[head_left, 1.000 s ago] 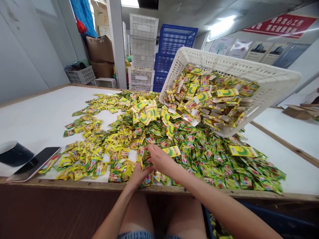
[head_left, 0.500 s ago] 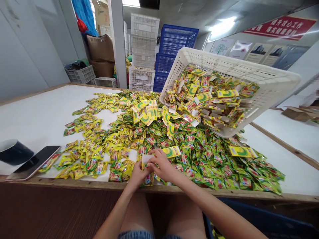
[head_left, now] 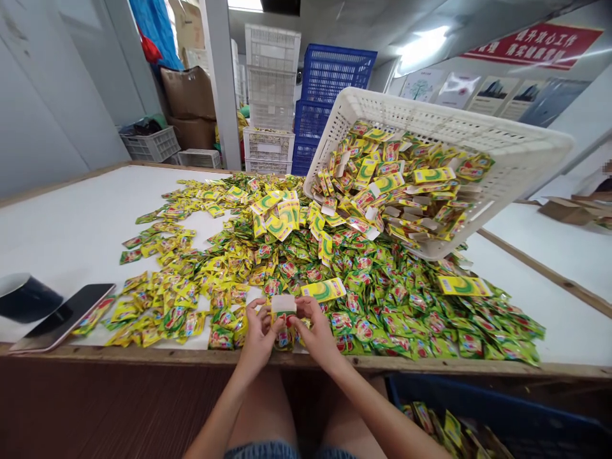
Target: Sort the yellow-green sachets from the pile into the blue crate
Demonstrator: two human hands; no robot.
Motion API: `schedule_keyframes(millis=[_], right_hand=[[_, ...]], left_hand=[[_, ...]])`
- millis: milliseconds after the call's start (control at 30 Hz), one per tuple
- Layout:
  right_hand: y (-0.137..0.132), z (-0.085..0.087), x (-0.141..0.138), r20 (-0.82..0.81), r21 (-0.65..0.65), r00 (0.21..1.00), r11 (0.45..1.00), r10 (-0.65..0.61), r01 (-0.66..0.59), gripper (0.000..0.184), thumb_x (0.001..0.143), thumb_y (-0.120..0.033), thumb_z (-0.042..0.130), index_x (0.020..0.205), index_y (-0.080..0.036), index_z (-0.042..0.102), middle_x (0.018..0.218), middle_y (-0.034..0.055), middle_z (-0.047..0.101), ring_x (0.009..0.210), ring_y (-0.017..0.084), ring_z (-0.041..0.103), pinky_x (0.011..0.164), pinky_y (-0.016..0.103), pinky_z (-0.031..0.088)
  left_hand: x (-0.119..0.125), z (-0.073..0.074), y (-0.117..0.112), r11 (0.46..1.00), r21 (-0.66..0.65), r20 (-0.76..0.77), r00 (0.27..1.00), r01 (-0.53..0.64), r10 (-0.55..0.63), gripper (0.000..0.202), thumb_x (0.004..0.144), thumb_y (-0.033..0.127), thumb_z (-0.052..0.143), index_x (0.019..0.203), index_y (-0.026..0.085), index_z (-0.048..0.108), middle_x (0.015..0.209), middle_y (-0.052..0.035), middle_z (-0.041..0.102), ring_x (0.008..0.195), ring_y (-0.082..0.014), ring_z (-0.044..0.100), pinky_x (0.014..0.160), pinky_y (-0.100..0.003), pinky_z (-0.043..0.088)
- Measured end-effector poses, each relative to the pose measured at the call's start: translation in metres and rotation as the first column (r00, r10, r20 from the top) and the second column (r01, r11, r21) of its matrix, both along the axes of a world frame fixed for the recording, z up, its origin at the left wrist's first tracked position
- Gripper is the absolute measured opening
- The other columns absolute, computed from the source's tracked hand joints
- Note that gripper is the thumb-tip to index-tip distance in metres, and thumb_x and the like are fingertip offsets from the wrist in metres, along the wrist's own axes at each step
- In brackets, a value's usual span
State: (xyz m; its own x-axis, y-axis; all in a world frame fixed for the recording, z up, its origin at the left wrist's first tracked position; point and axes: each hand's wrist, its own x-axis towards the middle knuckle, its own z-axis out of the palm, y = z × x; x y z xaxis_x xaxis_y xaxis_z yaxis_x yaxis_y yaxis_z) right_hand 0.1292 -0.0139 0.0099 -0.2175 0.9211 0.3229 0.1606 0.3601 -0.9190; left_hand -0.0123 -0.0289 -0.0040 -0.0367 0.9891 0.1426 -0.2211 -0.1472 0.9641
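Observation:
A small printed carton (head_left: 284, 305) with its pale end flap raised is held between both hands, close to the table's front edge. My left hand (head_left: 259, 330) is closed on the carton's left side. On the opposite side my right hand (head_left: 314, 328) pinches it with thumb and fingers. Just beyond the right hand, a flat yellow carton (head_left: 324, 290) lies on the packets. Green sachets (head_left: 396, 319) spread to the right of the hands, and yellow sachets (head_left: 182, 293) lie to the left. Whether anything is inside the held carton, I cannot tell.
A tilted white crate (head_left: 516, 153) full of small cartons rests on the heap. At the left are a dark mug (head_left: 29, 298) and a phone (head_left: 67, 317). A blue bin (head_left: 478, 398) holding cartons is below the table's wooden edge (head_left: 157, 352). Stacked crates (head_left: 272, 76) stand behind.
My right hand has moved off the front of the carton to its right side, so the raised flap and printed face show more. The view has shifted slightly, revealing more of the blue bin.

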Motion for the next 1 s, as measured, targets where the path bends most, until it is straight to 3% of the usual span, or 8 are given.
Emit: schedule_keyframes(millis=[133, 267, 367, 467, 600, 867, 1000], right_hand=[[0.003, 0.004, 0.002, 0.177, 0.040, 0.984, 0.998, 0.037, -0.045, 0.015, 0.085, -0.026, 0.046, 0.088, -0.018, 0.058, 0.084, 0.0032, 0.061, 0.079, 0.016, 0.057, 0.073, 0.028, 0.045], [0.007, 0.005, 0.000, 0.144, 0.097, 0.989, 0.995, 0.010, -0.024, 0.016, 0.086, -0.024, 0.046, 0.086, -0.018, 0.060, 0.087, 0.0050, 0.061, 0.084, 0.017, 0.057, 0.077, 0.028, 0.044], [0.010, 0.003, -0.003, 0.072, 0.051, 0.997, 0.999, -0.011, 0.007, 0.022, 0.084, -0.021, 0.048, 0.105, -0.019, 0.054, 0.085, 0.0034, 0.063, 0.078, 0.015, 0.059, 0.071, 0.027, 0.046], [0.009, 0.004, -0.004, 0.105, 0.088, 0.994, 0.996, 0.010, -0.019, 0.016, 0.083, -0.022, 0.050, 0.096, -0.019, 0.060, 0.087, 0.0038, 0.065, 0.082, 0.016, 0.060, 0.076, 0.028, 0.046], [0.005, 0.007, -0.003, 0.146, 0.148, 0.989, 0.988, 0.012, -0.034, 0.013, 0.082, -0.026, 0.054, 0.087, -0.020, 0.064, 0.089, 0.0046, 0.066, 0.087, 0.018, 0.059, 0.080, 0.031, 0.046], [0.010, 0.013, -0.008, 0.234, 0.107, 0.971, 0.994, -0.039, 0.014, 0.016, 0.084, -0.029, 0.049, 0.085, -0.019, 0.061, 0.075, 0.0017, 0.064, 0.063, 0.014, 0.058, 0.060, 0.024, 0.045], [0.012, 0.014, -0.006, 0.230, 0.093, 0.973, 0.996, -0.028, 0.007, 0.016, 0.085, -0.029, 0.048, 0.084, -0.019, 0.060, 0.074, 0.0013, 0.065, 0.064, 0.014, 0.058, 0.061, 0.024, 0.045]], left_hand=[[-0.013, 0.003, -0.001, 0.998, 0.020, -0.119, 0.992, 0.051, -0.049, 0.025, 0.078, 0.030, 0.056, 0.099, 0.020, 0.047, 0.093, -0.0049, 0.060, 0.088, -0.0171, 0.060, 0.078, -0.029, 0.046], [-0.019, 0.005, 0.007, 0.997, 0.028, -0.226, 0.972, 0.069, -0.061, 0.012, 0.076, 0.028, 0.057, 0.083, 0.018, 0.054, 0.082, -0.0025, 0.061, 0.081, -0.0161, 0.060, 0.076, -0.027, 0.046], [-0.018, 0.006, 0.008, 0.997, 0.067, -0.170, 0.985, 0.029, -0.017, 0.019, 0.077, 0.025, 0.056, 0.095, 0.019, 0.053, 0.093, -0.0041, 0.062, 0.091, -0.0169, 0.059, 0.085, -0.031, 0.043], [-0.016, 0.008, 0.004, 0.995, 0.096, -0.149, 0.989, 0.009, 0.006, 0.029, 0.079, 0.025, 0.055, 0.107, 0.020, 0.050, 0.101, -0.0068, 0.062, 0.098, -0.0183, 0.057, 0.091, -0.035, 0.041], [-0.017, 0.014, -0.002, 0.993, 0.114, -0.274, 0.962, 0.033, 0.000, 0.016, 0.079, 0.029, 0.055, 0.087, 0.017, 0.062, 0.098, -0.0086, 0.064, 0.096, -0.0207, 0.058, 0.088, -0.033, 0.044], [-0.016, 0.016, 0.008, 0.997, 0.028, -0.314, 0.947, -0.069, 0.074, 0.021, 0.075, 0.032, 0.059, 0.087, 0.016, 0.064, 0.079, -0.0043, 0.067, 0.071, -0.0164, 0.060, 0.067, -0.026, 0.047], [-0.018, 0.012, 0.012, 0.997, 0.034, -0.283, 0.957, -0.062, 0.069, 0.019, 0.074, 0.032, 0.060, 0.083, 0.016, 0.065, 0.080, -0.0046, 0.068, 0.074, -0.0175, 0.062, 0.070, -0.027, 0.048]])
